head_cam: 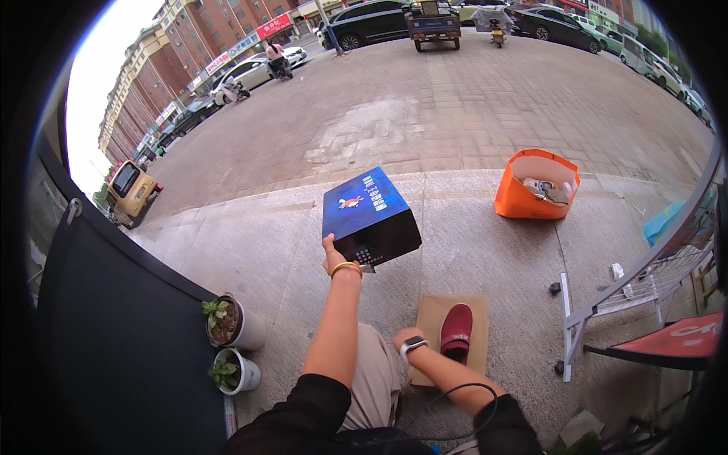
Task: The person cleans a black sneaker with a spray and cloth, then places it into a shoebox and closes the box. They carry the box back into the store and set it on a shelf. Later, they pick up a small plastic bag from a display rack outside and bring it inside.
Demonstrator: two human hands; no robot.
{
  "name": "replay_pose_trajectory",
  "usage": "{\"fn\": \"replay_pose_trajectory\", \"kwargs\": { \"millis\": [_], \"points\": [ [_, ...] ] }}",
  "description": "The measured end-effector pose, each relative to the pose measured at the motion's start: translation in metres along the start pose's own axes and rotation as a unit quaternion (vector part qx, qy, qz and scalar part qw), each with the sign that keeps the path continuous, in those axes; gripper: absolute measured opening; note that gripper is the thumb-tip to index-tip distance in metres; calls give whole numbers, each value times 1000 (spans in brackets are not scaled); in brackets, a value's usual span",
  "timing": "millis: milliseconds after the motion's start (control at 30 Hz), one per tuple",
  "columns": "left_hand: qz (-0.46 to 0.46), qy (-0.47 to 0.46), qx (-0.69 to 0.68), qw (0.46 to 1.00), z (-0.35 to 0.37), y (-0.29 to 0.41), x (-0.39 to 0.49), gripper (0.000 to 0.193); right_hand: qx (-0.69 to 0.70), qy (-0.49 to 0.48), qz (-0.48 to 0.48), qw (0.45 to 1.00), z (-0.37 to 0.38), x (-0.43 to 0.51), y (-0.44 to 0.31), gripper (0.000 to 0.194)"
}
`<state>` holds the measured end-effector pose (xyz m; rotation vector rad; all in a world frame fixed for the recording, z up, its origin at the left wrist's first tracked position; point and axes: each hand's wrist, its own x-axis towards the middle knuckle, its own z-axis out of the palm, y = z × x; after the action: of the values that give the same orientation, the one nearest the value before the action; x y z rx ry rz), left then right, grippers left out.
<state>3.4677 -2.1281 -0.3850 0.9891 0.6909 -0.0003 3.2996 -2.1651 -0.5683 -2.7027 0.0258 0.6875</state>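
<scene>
In my left hand (335, 256) is a box (367, 205) with a blue printed top and a black side, held up in front of me over the pavement. The hand grips it by its near left corner; writing and a small animal picture mark the top. My right hand (406, 339) hangs low beside my knee, with a watch on the wrist and its fingers mostly hidden. Close to it, a dark red slip-on shoe (458, 327) rests on a flat piece of cardboard (424, 318). Whether a foot is in the shoe, I cannot tell.
An orange bag (529, 199) with items inside stands ahead to the right. Two potted plants (247, 327) sit at left beside a black panel (125, 318). A metal rack (625, 296) on castors borders the right. Parked vehicles line the far street.
</scene>
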Motion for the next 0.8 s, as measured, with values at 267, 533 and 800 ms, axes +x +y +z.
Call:
{"fn": "replay_pose_trajectory", "kwargs": {
  "millis": [267, 533, 800],
  "points": [
    [-7, -69, 7, 998, -17, 3, 59, 56, -55, -58, 52, 995, 102, 36, 31, 27],
    [-117, -177, 96, 973, -7, -16, 64, 51, -38, -23, 174, 984, 85, -34, 141, 24],
    [-76, -121, 184, 973, 21, -35, -18, 57, 45, 6, 251, 967, 50, -88, 235, 27]
  ]
}}
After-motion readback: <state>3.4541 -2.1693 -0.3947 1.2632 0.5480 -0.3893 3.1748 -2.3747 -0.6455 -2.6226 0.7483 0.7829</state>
